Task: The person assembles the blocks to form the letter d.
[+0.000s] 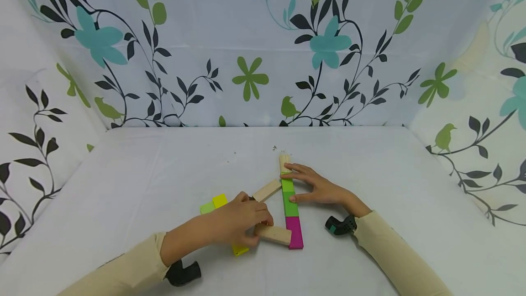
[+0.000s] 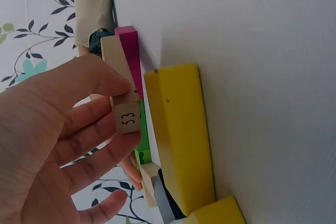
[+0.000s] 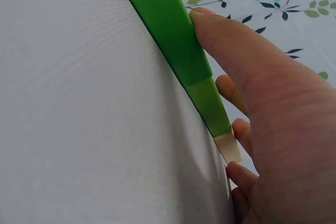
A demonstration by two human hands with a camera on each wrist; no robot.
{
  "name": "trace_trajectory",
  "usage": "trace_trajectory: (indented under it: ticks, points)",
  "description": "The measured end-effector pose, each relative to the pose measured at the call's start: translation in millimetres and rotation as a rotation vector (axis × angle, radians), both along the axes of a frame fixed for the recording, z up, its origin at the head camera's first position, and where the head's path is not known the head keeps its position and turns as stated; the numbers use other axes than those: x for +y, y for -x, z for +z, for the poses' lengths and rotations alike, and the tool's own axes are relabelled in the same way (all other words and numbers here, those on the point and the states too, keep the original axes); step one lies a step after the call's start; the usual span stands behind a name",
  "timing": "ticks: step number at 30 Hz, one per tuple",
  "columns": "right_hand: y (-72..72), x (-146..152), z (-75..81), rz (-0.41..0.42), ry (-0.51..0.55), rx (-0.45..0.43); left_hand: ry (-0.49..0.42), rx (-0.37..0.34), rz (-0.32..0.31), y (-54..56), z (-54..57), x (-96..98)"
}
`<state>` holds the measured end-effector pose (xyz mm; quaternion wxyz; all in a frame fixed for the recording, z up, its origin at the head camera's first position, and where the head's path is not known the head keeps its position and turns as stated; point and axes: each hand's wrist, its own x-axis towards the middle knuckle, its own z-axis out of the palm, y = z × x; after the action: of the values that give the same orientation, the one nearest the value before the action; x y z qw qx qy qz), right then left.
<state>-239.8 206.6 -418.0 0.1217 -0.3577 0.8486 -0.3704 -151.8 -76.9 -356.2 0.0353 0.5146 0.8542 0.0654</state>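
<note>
My left hand (image 1: pixel 234 218) pinches a plain wooden block (image 1: pixel 275 235) between thumb and fingers; its end, marked 53, faces the left wrist view. The block's far end overlaps the magenta block (image 1: pixel 294 232) in the head view. That block is the near end of a straight row with a green block (image 1: pixel 289 204), a lighter green block (image 1: pixel 287 185) and pale wood (image 1: pixel 283 162). My right hand (image 1: pixel 322 186) lies along the row's right side, thumb at the green block, fingers extended over the far part. Another wooden block (image 1: pixel 267 190) slants against the row's left side.
Yellow blocks (image 1: pixel 219 200) and a lime block (image 1: pixel 207 208) lie partly behind my left hand. A long yellow block (image 2: pixel 181 135) is close below it, with a dark block at its far end. Patterned cloth (image 1: pixel 250 79) hangs behind the white table (image 1: pixel 164 172).
</note>
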Motion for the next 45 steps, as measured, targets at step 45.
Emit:
trace_trajectory:
  ticks: [45]
  points:
    - [0.0,-0.3,1.0,-0.013,-0.017,0.005,-0.083,0.101,0.076,-46.6,-15.6,-13.0]
